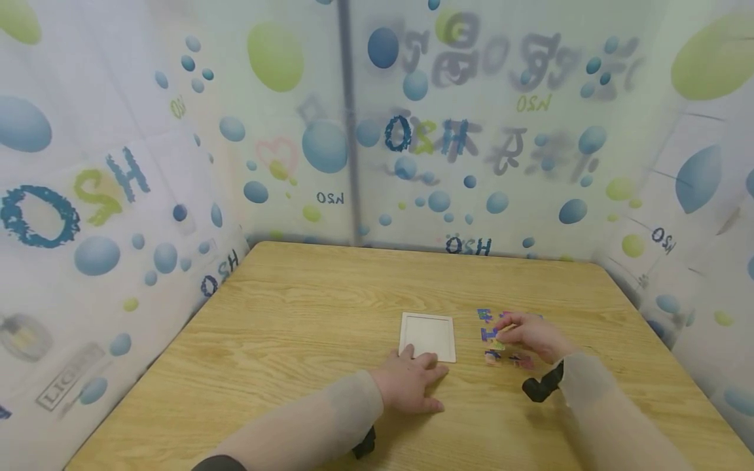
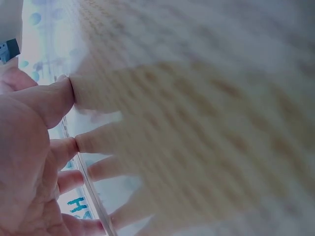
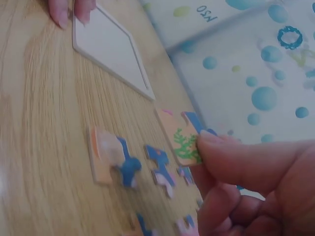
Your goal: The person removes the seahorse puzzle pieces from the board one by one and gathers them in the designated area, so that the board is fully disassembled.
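My right hand [image 1: 537, 335] pinches a jigsaw puzzle piece [image 3: 178, 140] between thumb and finger, just above the table. Green seaweed on a peach and blue ground is printed on it. More puzzle pieces [image 3: 110, 156] lie loose on the wood below that hand, partly hidden by it in the head view. A square white puzzle tray [image 1: 429, 333] with a raised rim lies left of the pieces. My left hand [image 1: 409, 383] has its fingers spread, fingertips touching the near edge of the tray and the table beside it.
The wooden table [image 1: 294, 307] extends around the tray and pieces. Printed white curtains [image 1: 283, 131] with blue and green spots enclose its back and sides. A black wrist strap part [image 1: 538, 387] hangs below the right cuff.
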A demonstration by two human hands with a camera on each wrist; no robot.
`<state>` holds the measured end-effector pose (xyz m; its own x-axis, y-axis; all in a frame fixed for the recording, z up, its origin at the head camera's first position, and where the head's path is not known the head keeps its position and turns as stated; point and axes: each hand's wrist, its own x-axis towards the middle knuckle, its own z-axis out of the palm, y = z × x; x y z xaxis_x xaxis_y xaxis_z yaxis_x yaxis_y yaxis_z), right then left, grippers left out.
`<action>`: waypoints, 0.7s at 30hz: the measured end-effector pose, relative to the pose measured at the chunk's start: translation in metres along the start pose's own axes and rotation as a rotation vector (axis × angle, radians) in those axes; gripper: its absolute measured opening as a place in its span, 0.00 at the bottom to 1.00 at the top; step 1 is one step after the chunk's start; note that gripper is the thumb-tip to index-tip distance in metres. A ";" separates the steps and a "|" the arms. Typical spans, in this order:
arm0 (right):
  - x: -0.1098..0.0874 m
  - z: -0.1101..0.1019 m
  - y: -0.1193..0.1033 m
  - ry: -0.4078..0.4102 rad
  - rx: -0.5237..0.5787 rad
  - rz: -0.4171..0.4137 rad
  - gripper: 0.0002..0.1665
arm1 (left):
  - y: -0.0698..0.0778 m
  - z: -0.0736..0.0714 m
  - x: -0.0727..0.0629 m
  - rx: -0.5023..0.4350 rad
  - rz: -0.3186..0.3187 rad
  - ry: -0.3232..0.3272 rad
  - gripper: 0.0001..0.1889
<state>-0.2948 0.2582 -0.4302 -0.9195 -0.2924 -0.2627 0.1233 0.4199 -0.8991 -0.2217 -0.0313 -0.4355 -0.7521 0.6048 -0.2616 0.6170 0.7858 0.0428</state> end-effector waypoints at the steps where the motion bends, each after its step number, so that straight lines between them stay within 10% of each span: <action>1: -0.001 -0.003 0.002 -0.001 -0.007 0.004 0.12 | 0.000 0.000 0.000 0.002 0.001 0.001 0.37; 21: -0.036 -0.066 0.036 0.033 -0.151 0.084 0.15 | -0.001 0.003 0.001 0.032 0.007 0.015 0.37</action>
<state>-0.2815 0.3404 -0.4305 -0.9204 -0.2230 -0.3210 0.1456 0.5665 -0.8111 -0.2224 -0.0322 -0.4385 -0.7509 0.6127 -0.2465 0.6294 0.7769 0.0140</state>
